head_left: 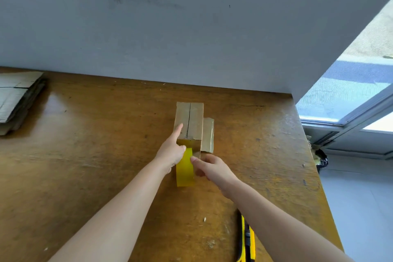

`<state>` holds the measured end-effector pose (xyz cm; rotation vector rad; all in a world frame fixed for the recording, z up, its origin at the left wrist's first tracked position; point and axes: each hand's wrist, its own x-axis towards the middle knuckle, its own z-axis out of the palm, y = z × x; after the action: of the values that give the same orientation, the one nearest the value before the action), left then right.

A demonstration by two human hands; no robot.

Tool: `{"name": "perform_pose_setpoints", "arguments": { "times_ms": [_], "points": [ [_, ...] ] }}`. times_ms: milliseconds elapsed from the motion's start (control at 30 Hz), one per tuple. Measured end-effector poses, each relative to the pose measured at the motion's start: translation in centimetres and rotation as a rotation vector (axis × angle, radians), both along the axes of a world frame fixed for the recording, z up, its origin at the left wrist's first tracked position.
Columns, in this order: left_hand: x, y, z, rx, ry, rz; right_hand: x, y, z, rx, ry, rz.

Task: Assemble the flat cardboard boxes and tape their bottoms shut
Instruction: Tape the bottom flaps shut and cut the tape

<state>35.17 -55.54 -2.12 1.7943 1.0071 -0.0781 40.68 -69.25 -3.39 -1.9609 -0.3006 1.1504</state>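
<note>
Left hand [170, 153] forefinger pins box [196, 119], right hand [214, 169] grips tape roll [185, 173]; a crooked pull may carry tape off centre seam [189, 117].

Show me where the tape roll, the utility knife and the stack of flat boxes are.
yellow tape roll [185, 176]: head view, outer tape face of the roll.
utility knife [246, 240]: head view, black middle strip of its handle.
stack of flat cardboard boxes [17, 100]: head view, top sheet.
</note>
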Motion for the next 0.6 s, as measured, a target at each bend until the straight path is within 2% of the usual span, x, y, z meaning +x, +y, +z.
{"name": "perform_pose_setpoints", "arguments": {
  "times_ms": [67,167,267,367,500,600],
  "points": [
    [0.0,0.1,-0.1,0.012,-0.018,-0.032,0.7,-1.9,-0.5,-0.125,-0.194,-0.012],
    [-0.1,0.4,-0.6,0.035,-0.046,-0.050,1.4,-4.9,-0.8,-0.529,-0.477,0.087],
    [-0.1,0.6,-1.1,0.037,-0.047,-0.053,1.7,-7.1,-0.2,-0.821,-0.439,0.331],
    [-0.2,0.6,-1.3,0.028,-0.060,-0.051,1.2,-8.3,0.0,-0.907,-0.348,0.532],
    [-0.3,0.6,-1.3,0.007,-0.068,-0.055,0.9,-8.4,-0.5,-0.947,-0.414,0.626],
    [-0.4,0.5,-1.3,-0.008,-0.073,-0.057,0.9,-8.3,-0.8,-0.897,-0.421,0.618]
  ]
}}
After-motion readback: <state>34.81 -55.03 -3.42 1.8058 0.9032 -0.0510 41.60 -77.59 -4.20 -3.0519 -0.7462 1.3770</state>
